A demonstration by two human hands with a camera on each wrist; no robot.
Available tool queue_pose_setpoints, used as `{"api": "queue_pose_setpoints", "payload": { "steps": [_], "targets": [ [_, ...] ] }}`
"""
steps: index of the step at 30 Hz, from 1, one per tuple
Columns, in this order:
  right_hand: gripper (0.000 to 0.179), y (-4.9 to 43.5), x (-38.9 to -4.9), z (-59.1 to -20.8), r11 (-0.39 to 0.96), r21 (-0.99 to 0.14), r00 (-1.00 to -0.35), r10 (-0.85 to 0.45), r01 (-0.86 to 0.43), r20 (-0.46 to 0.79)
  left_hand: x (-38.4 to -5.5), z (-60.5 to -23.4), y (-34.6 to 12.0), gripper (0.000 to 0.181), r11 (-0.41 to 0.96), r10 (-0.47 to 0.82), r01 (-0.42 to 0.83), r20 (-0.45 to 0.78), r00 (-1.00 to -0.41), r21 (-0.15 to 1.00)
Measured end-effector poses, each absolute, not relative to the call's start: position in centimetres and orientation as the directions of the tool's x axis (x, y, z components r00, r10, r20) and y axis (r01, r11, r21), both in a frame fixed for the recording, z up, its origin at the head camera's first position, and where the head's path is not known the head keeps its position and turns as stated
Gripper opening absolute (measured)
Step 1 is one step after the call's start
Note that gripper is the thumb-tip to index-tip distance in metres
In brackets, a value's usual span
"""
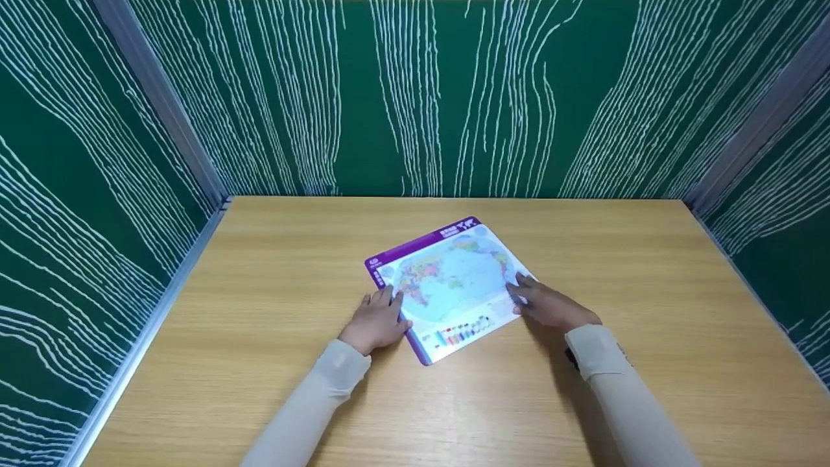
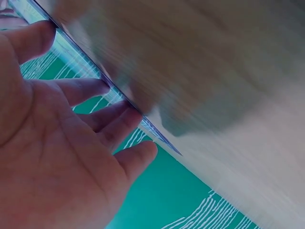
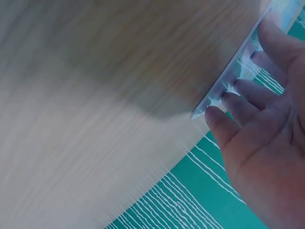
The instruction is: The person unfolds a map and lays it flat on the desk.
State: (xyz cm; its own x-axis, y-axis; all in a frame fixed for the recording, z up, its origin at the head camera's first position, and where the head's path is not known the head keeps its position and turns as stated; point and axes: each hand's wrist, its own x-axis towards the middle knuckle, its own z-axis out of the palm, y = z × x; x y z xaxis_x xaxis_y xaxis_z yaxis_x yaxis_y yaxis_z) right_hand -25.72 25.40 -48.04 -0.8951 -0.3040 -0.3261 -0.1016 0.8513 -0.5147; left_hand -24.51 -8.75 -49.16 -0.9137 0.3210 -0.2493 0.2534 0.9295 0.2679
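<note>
Head view: green walls (image 1: 356, 97), standing behind the table and to both sides of it, marked with white wavy lines (image 1: 318, 97) running mostly downward.

Table (image 1: 279, 272): one, light wood grain, plain top, its far edge meeting the back wall.

Grey posts: two, slanting, at the left (image 1: 155, 97) and right (image 1: 765, 123) corners of the walls.

Sleeves: two, pale, the left (image 1: 298, 408) and right (image 1: 632, 408) reaching in from the near edge.

Map card (image 1: 454, 279): one, thin, rounded corners, on the middle of the table between the two hands, set askew with its far edge rising toward the right. Printed with a light blue oval world map.

Left hand (image 1: 376, 321): at the card's left edge, fingers extended and apart, fingertips touching the edge; not wrapped around it. Left wrist view showed the palm uncurled.

Right hand (image 1: 551, 305): at the card's right edge, fingers loosely extended, fingertips against the edge, no closed grasp. Right wrist view showed the fingers spaced along it.

Purple band (image 1: 415, 248): along the card's far edge, small white lettering, too small to read.

Coloured pictures (image 1: 463, 332): a row near the card's near edge, details unclear.
</note>
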Motion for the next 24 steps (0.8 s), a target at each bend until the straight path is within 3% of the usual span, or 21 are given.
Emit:
{"api": "queue_pose_setpoints", "payload": {
  "steps": [5, 12, 24],
  "targets": [
    [0.054, 25.3, -25.7, -47.8, 0.829, -0.559, -0.892, -0.250, 0.004, -0.377, -24.5, -49.1, -8.6, 0.068, 0.928, 0.328, 0.263, -0.247, -0.912, 0.264],
    [0.055, 25.4, -26.1, -48.2, 0.820, -0.505, -0.881, -0.421, -0.269, -0.214, -24.7, -48.7, -9.3, 0.067, 0.899, 0.378, 0.291, -0.243, -0.893, 0.328],
    [0.057, 24.0, -24.7, -48.6, 0.866, -0.418, -0.925, -0.356, -0.274, -0.130, -26.6, -47.5, -11.4, 0.052, 0.829, 0.442, 0.278, -0.266, -0.857, 0.485]
  ]
}}
